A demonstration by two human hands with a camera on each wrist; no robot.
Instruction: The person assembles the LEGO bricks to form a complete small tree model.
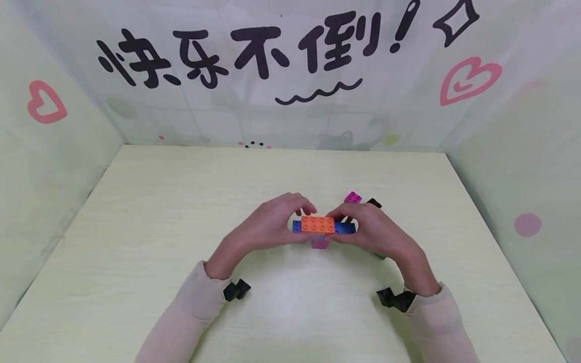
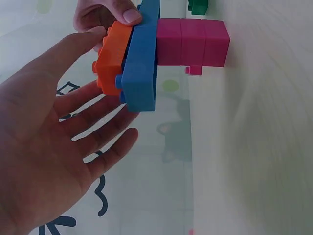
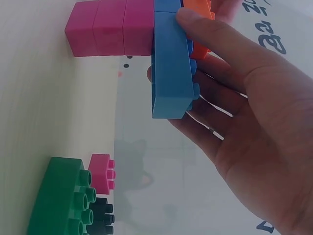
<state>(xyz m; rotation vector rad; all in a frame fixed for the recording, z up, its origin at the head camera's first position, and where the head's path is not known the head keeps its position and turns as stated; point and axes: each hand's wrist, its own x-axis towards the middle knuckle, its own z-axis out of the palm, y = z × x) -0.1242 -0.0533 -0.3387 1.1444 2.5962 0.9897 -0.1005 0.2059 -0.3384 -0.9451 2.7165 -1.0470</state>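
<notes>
An orange brick [image 1: 317, 225] lies across the middle of two blue bricks [image 2: 142, 68] set end to end. Beneath them stands a column of three pink bricks [image 3: 110, 29], upright on the table. My left hand [image 1: 274, 222] holds the orange brick from the left, thumb at its near side, other fingers spread behind. From the right my right hand [image 1: 376, 227] pinches the right blue brick, its thumb [image 3: 190, 19] on the near face near the middle and its fingers behind. The far sides of the bricks are hidden.
To the right of the column lie a green brick [image 3: 56, 196], a small pink brick [image 1: 352, 197] and a black brick [image 1: 374, 202]. The pale table [image 1: 181, 201] has printed walls at the back [image 1: 204, 116] and both sides.
</notes>
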